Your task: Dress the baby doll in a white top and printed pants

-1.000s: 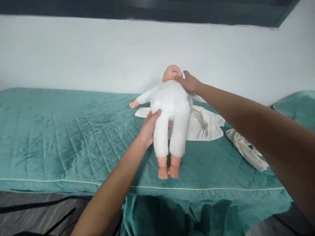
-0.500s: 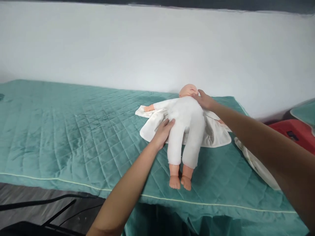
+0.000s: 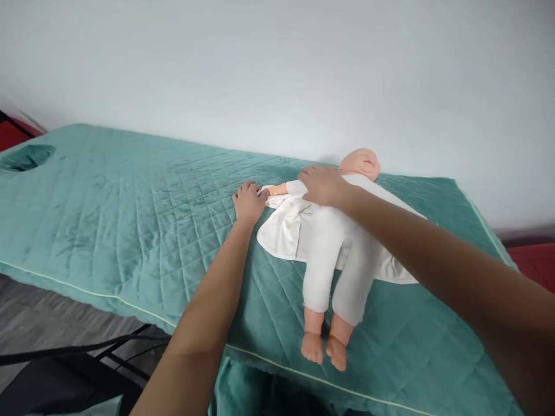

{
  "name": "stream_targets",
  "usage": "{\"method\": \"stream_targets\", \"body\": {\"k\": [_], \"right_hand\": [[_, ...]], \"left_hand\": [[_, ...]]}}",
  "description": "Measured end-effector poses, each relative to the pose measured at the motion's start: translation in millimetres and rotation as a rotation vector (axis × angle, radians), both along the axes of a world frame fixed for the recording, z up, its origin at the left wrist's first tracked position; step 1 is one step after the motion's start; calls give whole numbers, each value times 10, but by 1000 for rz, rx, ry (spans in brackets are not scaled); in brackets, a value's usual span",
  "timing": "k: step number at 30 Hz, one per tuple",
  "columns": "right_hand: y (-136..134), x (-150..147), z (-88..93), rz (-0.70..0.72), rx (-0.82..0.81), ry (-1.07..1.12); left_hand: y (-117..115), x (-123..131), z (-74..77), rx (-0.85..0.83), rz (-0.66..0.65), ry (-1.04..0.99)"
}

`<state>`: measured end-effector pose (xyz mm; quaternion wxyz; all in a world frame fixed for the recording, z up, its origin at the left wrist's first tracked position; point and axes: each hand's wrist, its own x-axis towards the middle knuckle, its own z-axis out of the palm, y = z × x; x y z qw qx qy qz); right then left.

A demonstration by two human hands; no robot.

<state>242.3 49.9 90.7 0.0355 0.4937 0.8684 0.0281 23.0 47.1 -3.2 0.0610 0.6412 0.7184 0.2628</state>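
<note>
A baby doll (image 3: 325,254) with a white cloth body lies on its back, its bare feet toward me and its head against the wall side. Spread beneath it is an open white baby shirt (image 3: 280,231), one sleeve stretched out to the left beside the doll's arm. At that sleeve's end, my left hand (image 3: 250,201) has its fingers curled onto the cuff, close to the doll's small hand. My right hand (image 3: 324,185) wraps over the doll's upper arm near the shoulder, fingers on one side and thumb on the other. My right forearm covers the doll's other arm.
A green quilted cover (image 3: 130,219) lies over the bed, with a round hole (image 3: 28,157) at the far left. The white wall (image 3: 217,75) runs along the back. Red items show at both sides, and a dark frame stands low left.
My left hand has left the doll's hip for the sleeve end. My right hand has moved from beside the head to the doll's upper arm. The view has turned left.
</note>
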Motion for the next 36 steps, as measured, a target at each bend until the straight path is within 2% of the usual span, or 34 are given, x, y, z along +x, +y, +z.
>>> {"method": "stream_targets", "body": {"k": [2, 5, 8, 14, 21, 24, 27, 29, 32, 36], "right_hand": [[56, -178, -84, -31, -44, -87], [113, -243, -127, -127, -107, -86], [126, -153, -66, -188, -135, -23], [13, 50, 93, -244, -89, 200], [-73, 135, 98, -226, -59, 373], [-66, 138, 75, -230, -60, 428], [-53, 128, 40, -242, -46, 450], [-48, 122, 19, -243, -21, 454], [-51, 121, 5, -241, 24, 472], [-63, 131, 5, -251, 56, 485]], "left_hand": [[3, -14, -18, -8, 2, -8], [16, -34, -34, 1, 20, -33], [24, -61, -17, 15, 58, -96], [-57, -155, 72, 22, 227, -158], [-123, -140, 82, 54, 209, -107], [-162, -89, 107, 164, 113, -127], [-259, 48, 137, 281, -99, -215], [-348, 191, 155, 244, -257, -223], [-469, 416, 189, 164, -452, -66], [-577, 615, 257, 163, -515, 126]]}}
